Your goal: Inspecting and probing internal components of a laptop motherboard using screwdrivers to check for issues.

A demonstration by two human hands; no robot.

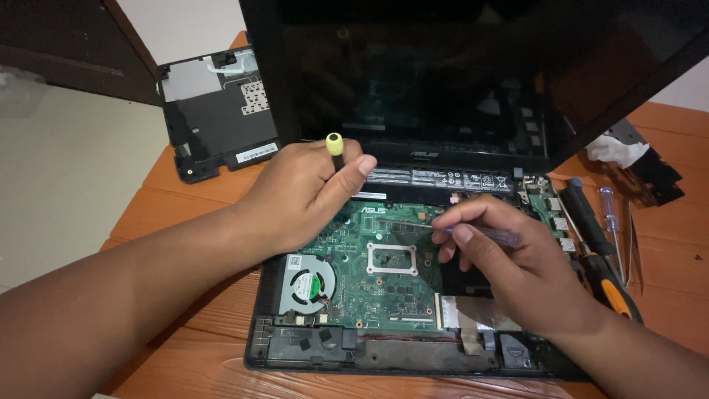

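A thin screwdriver w/ yellow cap (334, 142) was held upright in the left hand (306, 196), grip closed around its shaft, tip hidden behind the fingers over the upper-left part of the green motherboard (384, 284). A slim tool w/ clear bluish handle (484, 235) was pinched in the right hand (517, 258), grip narrow, laid nearly flat and aimed left across the board. Both wrists were bent down, forearms angled in from the lower corners. The board sat in the opened laptop base (369, 355) on the orange tabletop (185, 214), fan (306, 284) at its lower left. It was judged stiff but fragile, light, best taken by its edges, not by components. Spare screwdrivers (602, 255) lay to the right; a removed black cover (218, 111) lay at back left.
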